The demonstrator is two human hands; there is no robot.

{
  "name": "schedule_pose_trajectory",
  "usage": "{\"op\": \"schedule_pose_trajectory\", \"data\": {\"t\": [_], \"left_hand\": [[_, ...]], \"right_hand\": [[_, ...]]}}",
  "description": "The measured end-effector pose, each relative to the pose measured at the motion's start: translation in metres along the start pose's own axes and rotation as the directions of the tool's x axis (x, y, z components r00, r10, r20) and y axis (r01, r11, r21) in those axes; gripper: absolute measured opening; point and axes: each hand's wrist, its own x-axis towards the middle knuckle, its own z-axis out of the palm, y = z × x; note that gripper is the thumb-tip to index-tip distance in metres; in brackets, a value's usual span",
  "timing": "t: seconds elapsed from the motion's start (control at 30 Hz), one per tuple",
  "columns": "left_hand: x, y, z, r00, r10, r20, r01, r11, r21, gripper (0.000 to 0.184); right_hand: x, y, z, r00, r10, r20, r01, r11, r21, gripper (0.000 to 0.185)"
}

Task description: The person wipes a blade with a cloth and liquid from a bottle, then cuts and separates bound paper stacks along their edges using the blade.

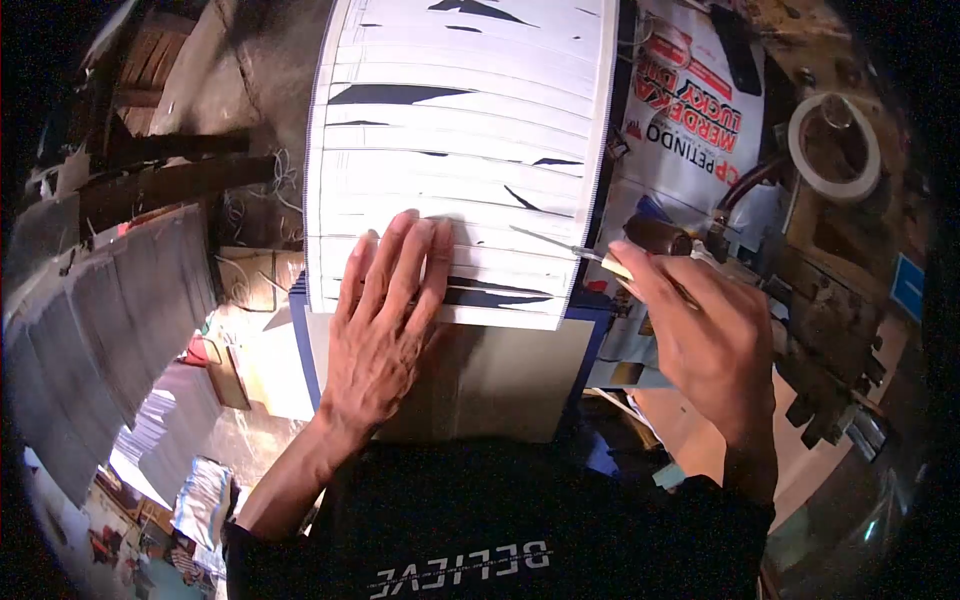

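A long white sheet with thin lines and dark jagged openings lies over a blue-edged board. My left hand rests flat on the sheet's near left part, fingers stretched out and slightly apart. At the sheet's right edge, my right hand holds a thin tool with a pale handle between thumb and fingers. Its narrow metal tip points left over the sheet; whether the tip touches the surface cannot be made out.
A roll of tape lies at the upper right, beside a printed white sack. Metal parts clutter the right side. Grey corrugated sheets and dark wooden beams are on the left.
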Motion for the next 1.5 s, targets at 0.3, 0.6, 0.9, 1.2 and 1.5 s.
{"op": "schedule_pose_trajectory", "data": {"t": [0.3, 0.6, 0.9, 1.2, 1.5], "left_hand": [[-0.002, 0.009, -0.002, 0.997, -0.07, 0.024, 0.072, 0.992, -0.099, 0.096], [0.001, 0.015, -0.008, 0.992, -0.125, 0.034, 0.129, 0.979, -0.157, 0.096], [0.001, 0.016, -0.013, 0.989, -0.133, 0.058, 0.141, 0.976, -0.169, 0.098], [-0.002, 0.019, -0.013, 0.986, -0.146, 0.084, 0.159, 0.972, -0.172, 0.103], [0.002, 0.017, -0.018, 0.985, -0.145, 0.098, 0.162, 0.966, -0.203, 0.103]], "right_hand": [[0.006, 0.002, 0.01, 0.997, -0.058, 0.05, 0.059, 0.998, -0.002, 0.06], [0.009, 0.004, 0.005, 0.995, -0.047, 0.091, 0.046, 0.999, 0.02, 0.054], [0.016, 0.001, 0.008, 0.981, -0.088, 0.171, 0.081, 0.996, 0.045, 0.06], [0.013, 0.005, 0.013, 0.982, -0.087, 0.165, 0.08, 0.995, 0.054, 0.063], [0.015, 0.003, 0.014, 0.983, -0.074, 0.165, 0.058, 0.993, 0.101, 0.066]]}}
